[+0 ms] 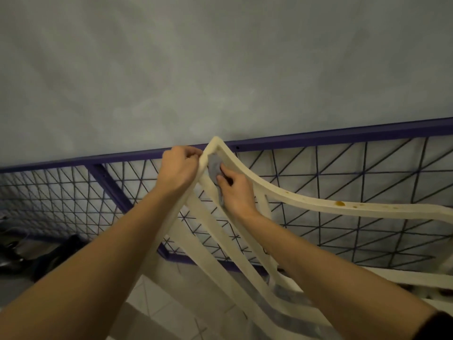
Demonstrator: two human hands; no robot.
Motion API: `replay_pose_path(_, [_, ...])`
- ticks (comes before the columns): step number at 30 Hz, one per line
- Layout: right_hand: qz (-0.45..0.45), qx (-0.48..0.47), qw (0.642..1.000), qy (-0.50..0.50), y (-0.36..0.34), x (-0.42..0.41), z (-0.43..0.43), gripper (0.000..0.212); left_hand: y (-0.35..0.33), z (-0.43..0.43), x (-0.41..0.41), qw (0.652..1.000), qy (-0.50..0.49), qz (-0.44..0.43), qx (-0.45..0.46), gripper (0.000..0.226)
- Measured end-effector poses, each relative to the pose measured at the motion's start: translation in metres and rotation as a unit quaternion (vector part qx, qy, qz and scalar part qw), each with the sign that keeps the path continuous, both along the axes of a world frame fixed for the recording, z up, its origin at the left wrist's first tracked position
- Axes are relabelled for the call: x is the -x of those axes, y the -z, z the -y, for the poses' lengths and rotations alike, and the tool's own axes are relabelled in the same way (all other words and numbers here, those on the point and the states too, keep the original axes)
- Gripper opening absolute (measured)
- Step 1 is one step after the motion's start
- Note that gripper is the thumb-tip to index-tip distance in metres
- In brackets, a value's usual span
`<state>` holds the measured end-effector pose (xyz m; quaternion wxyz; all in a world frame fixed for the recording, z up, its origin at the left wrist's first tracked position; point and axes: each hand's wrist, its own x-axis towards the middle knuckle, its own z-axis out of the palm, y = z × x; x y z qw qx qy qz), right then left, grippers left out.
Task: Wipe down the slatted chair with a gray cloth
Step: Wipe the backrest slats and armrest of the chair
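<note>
Chair (245, 177) corner: our left hand (177, 168) grips frame, right hand (235, 192) pinches gray cloth (214, 168) w/ fingers, wiping. Next, prob. stained top rail (340, 204).

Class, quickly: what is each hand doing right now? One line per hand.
Left hand: closed, gripping the chair at its top corner.
Right hand: closed, holding the cloth against the chair.
</note>
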<state>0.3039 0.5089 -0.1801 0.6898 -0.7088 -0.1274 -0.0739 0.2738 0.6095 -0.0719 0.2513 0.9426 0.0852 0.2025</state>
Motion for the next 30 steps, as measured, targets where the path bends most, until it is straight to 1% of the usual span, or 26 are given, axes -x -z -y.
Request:
replay_pose_path(3, [0.03,-0.008,1.0,0.002,-0.013,-0.003,-0.006,0.026,0.001,0.0,0.002,0.999,0.006,0.002,-0.034,0.032])
replay_pose_path(6, [0.029,-0.037,0.999,-0.004,0.0,0.0,-0.001,0.025,0.003,0.001,0.0,0.998,0.013,0.01,-0.065,0.03])
replay_pose_path(10, [0.049,0.001,0.999,0.012,0.023,0.006,0.006,0.028,0.004,0.0,-0.002,0.997,0.015,0.005,-0.08,0.032])
replay_pose_path(12, [0.039,0.01,0.999,0.008,0.027,0.008,0.01,0.028,0.004,0.0,-0.002,0.996,0.017,0.005,-0.085,0.032])
replay_pose_path(15, [0.001,0.015,1.0,0.008,0.021,0.006,0.016,0.027,0.004,-0.001,-0.002,0.996,0.016,0.005,-0.084,0.033])
replay_pose_path(17, [-0.016,-0.01,0.999,0.026,0.009,0.002,0.015,0.023,0.004,-0.001,-0.002,0.997,0.016,0.005,-0.079,0.032])
replay_pose_path(19, [-0.009,-0.038,0.999,0.027,-0.01,-0.001,0.007,0.023,0.004,-0.001,-0.003,0.997,0.017,0.008,-0.076,0.029])
replay_pose_path(20, [-0.01,-0.066,0.998,0.021,-0.02,-0.002,0.001,0.024,0.005,-0.002,-0.003,0.997,0.018,0.009,-0.077,0.025])
replay_pose_path(22, [-0.031,-0.152,0.988,0.014,-0.038,-0.003,-0.009,0.026,0.004,-0.002,-0.004,0.997,0.017,0.008,-0.08,0.019])
replay_pose_path(24, [-0.056,-0.228,0.972,0.005,-0.044,-0.004,-0.015,0.028,0.004,-0.003,-0.004,0.996,0.014,0.012,-0.083,0.027])
replay_pose_path(25, [-0.06,-0.24,0.969,0.0,-0.044,-0.005,-0.016,0.029,0.004,-0.004,-0.005,0.996,0.015,0.014,-0.085,0.029])
replay_pose_path(26, [-0.051,-0.229,0.972,-0.001,-0.041,-0.007,-0.016,0.029,0.005,-0.004,-0.006,0.996,0.017,0.013,-0.087,0.028])
replay_pose_path(27, [-0.025,-0.194,0.981,0.001,-0.039,-0.01,-0.016,0.029,0.005,-0.004,-0.007,0.996,0.018,0.011,-0.087,0.025])
replay_pose_path(28, [0.007,-0.143,0.99,0.002,-0.036,-0.014,-0.016,0.03,0.005,-0.004,-0.006,0.996,0.018,0.012,-0.088,0.021])
replay_pose_path(30, [0.064,-0.051,0.997,0.007,-0.038,-0.027,-0.016,0.032,0.005,-0.004,-0.007,0.995,0.017,0.016,-0.092,0.02])
